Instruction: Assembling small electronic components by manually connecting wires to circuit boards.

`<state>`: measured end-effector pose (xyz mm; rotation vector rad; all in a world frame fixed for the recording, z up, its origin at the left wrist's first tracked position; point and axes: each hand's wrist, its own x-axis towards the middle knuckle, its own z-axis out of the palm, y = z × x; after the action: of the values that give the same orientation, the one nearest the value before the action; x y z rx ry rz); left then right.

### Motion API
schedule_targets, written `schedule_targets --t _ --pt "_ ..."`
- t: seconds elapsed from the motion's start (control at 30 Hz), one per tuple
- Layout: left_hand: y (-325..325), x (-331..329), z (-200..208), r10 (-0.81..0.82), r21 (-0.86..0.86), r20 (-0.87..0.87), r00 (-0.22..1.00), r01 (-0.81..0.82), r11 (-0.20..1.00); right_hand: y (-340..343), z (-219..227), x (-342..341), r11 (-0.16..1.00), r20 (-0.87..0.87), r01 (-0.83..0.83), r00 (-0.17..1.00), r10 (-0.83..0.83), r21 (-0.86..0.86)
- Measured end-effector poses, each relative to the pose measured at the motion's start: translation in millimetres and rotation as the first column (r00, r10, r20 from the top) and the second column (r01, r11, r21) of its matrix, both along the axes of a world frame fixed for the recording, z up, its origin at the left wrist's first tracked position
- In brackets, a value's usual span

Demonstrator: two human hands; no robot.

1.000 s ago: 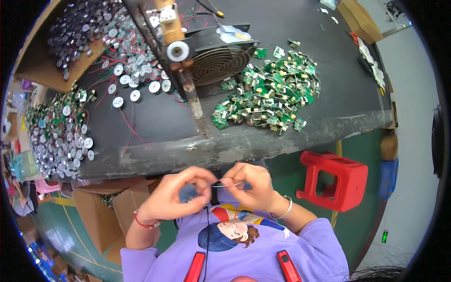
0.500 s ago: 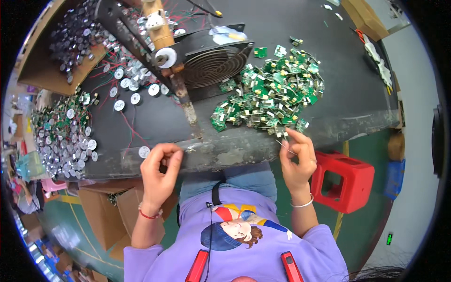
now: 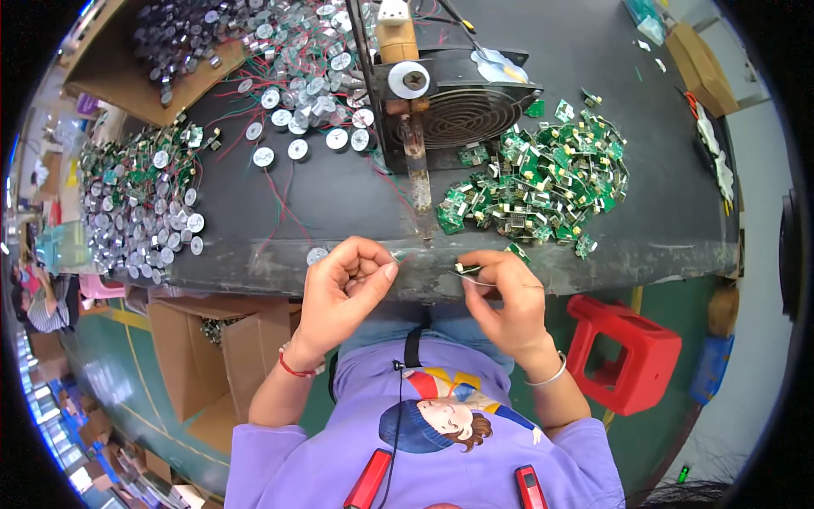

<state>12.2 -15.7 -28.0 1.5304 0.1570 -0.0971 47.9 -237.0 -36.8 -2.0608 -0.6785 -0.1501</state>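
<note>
My left hand is closed in a pinch at the table's front edge. Thin red and green wires stick out past its fingertips. Beside its knuckles lies a silver disc-shaped part, partly hidden; I cannot tell if these wires run to it. A short gap away, my right hand pinches a small circuit board between thumb and fingers. A thin silvery wire also passes through those fingers. Just beyond this hand spreads a heap of green circuit boards.
Behind my hands stands a black fan, with a wooden-handled rod upright before it. Wired silver discs cover the back left, near a cardboard box. Discs joined with boards pile at far left. A red stool stands right.
My right hand has come left from the heap's near edge, and a circuit board now shows in its fingers. My hands are closer together; wire ends now show at the left fingertips.
</note>
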Motion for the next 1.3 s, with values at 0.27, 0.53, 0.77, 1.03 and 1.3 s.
schedule_targets --t 0.27,0.53,0.77,1.03,1.3 --pt "-4 3 10 -0.023 -0.121 -0.074 0.997 0.014 0.993 23 2 1 0.996 0.096 0.072 0.993 -0.066 -0.059" --pt "0 5 10 -0.055 -0.211 -0.058 0.997 0.041 0.977 22 4 -2 0.991 -0.066 0.04 0.997 -0.031 0.129" --pt "0 4 11 -0.021 -0.289 -0.111 0.994 -0.012 0.957 15 7 3 0.993 0.1 0.12 0.988 -0.118 -0.006" --pt "-12 3 11 -0.036 -0.258 -0.108 0.993 0.006 0.966 15 11 -4 0.961 -0.13 0.005 0.991 0.032 0.276" --pt "-12 -3 6 -0.143 -0.018 -0.017 0.99 0.143 0.99 31 15 -11 0.965 -0.36 -0.027 0.925 0.123 0.261"
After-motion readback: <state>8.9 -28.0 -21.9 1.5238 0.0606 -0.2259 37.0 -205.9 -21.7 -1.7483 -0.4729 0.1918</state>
